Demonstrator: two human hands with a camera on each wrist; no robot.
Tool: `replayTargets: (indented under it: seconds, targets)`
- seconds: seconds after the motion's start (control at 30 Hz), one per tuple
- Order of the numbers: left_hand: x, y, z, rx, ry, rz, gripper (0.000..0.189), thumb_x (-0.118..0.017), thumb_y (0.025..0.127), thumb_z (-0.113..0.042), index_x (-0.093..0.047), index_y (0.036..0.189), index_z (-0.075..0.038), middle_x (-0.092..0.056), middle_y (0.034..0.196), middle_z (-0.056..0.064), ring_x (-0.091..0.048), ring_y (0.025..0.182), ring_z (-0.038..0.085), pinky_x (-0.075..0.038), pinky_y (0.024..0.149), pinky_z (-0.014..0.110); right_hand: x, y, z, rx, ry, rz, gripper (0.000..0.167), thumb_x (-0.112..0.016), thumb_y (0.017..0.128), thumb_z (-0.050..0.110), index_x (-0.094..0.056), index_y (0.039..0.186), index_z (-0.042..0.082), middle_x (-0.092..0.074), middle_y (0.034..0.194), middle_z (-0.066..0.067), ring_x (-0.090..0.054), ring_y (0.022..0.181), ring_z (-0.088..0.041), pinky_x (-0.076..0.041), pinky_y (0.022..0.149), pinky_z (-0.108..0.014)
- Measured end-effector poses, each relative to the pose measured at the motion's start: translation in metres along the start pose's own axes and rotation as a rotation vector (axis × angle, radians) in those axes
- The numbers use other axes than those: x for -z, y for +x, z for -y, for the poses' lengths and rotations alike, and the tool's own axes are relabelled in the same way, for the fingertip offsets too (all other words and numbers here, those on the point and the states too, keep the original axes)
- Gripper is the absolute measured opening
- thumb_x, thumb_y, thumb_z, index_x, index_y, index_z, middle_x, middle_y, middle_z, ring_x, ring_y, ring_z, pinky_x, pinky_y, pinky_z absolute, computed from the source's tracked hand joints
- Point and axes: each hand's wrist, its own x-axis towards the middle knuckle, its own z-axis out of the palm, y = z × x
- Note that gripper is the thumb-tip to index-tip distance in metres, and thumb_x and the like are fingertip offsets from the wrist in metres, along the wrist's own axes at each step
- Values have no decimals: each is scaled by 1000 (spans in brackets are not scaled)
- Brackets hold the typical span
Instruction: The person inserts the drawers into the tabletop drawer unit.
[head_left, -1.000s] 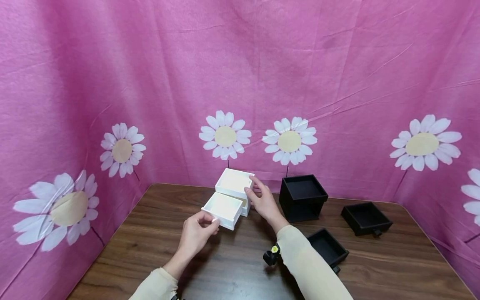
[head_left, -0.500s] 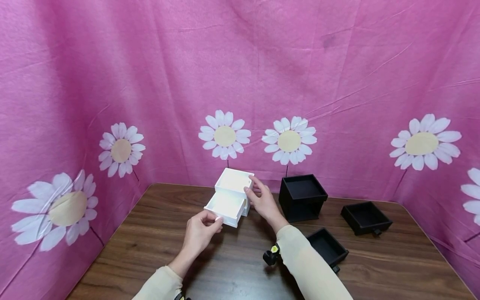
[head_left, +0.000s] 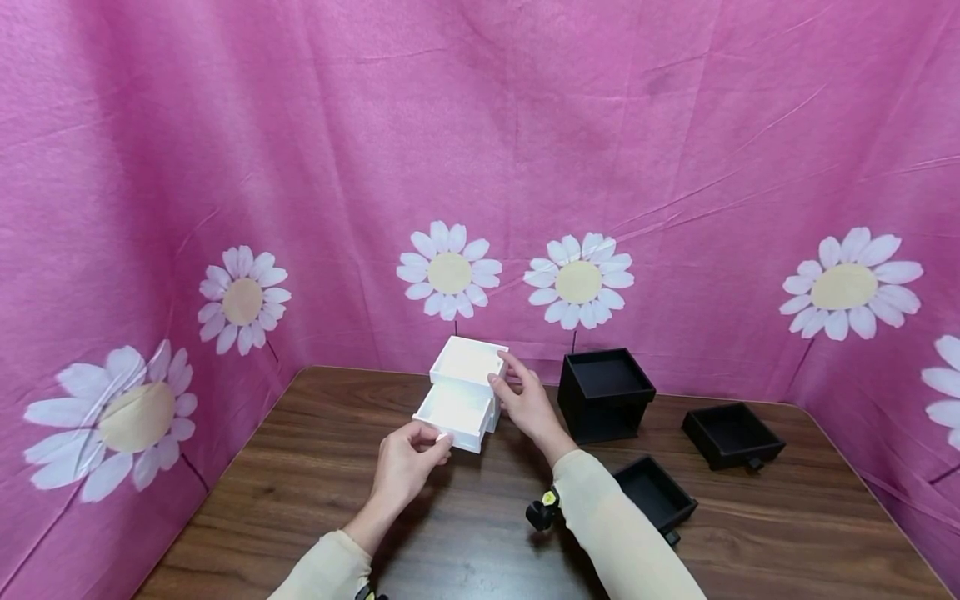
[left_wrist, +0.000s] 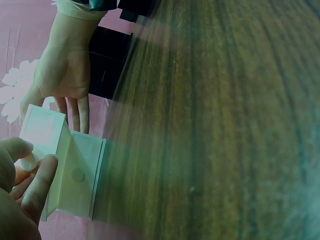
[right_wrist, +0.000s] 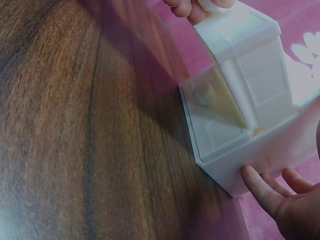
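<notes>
A small white cabinet [head_left: 468, 362] with a tray-like top stands at the table's back. Its upper drawer [head_left: 453, 407] is partly inside, sticking out toward me and showing a bare interior. My left hand [head_left: 403, 467] pinches that drawer's round white knob [right_wrist: 216, 4] between thumb and fingers. Below it, the lower drawer front [right_wrist: 220, 131] sits flush in the cabinet, with its own knob [right_wrist: 204, 94]. My right hand [head_left: 528, 408] rests extended fingertips on the cabinet's right side wall; its thumb lies near the top edge.
To the right stands a black cabinet [head_left: 576, 407] with an open front. One black drawer [head_left: 733, 433] lies farther right, another black drawer [head_left: 654, 493] nearer, partly behind my right sleeve [head_left: 615, 517]. A pink flowered cloth [head_left: 510, 167] hangs behind the wooden table [head_left: 255, 500].
My left hand has moved right and slightly away from me, sliding the upper white drawer farther into the cabinet. The right hand and the cabinet have stayed in place.
</notes>
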Motion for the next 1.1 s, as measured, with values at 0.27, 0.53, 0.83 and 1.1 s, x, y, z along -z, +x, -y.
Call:
replayTargets:
  seconds: [0.27, 0.53, 0.83, 1.1]
  targets:
    - [-1, 1, 0, 9, -14, -1, 17, -87, 89, -6, -72, 87, 4, -80, 84, 19, -78, 65, 16, -63, 63, 26, 1, -1, 0, -4, -7, 3, 58, -70, 106, 24, -51, 161, 15, -52, 144, -31, -68, 123, -46, -66, 84, -45]
    - [-3, 3, 0, 1, -23, -10, 15, -86, 90, -4, -73, 87, 5, -80, 84, 20, -78, 66, 18, -64, 64, 28, 0, 0, 1, -9, -16, -7, 58, -70, 107, 25, -51, 161, 17, -52, 144, -30, -68, 123, -45, -66, 84, -45]
    - [-7, 5, 2, -2, -8, -9, 15, -85, 90, -2, -72, 88, 6, -79, 84, 21, -78, 65, 17, -62, 62, 24, -1, -1, 1, -13, -31, -1, 58, -70, 107, 25, -51, 161, 17, -52, 144, -29, -67, 125, -45, -66, 84, -43]
    - [-10, 12, 2, -9, -20, 22, 17, -84, 91, -2, -69, 91, 7, -79, 84, 23, -80, 70, 28, -66, 66, 37, 0, -1, 0, -8, -40, -1, 57, -69, 107, 25, -51, 161, 17, -53, 143, -29, -66, 126, -45, -66, 86, -44]
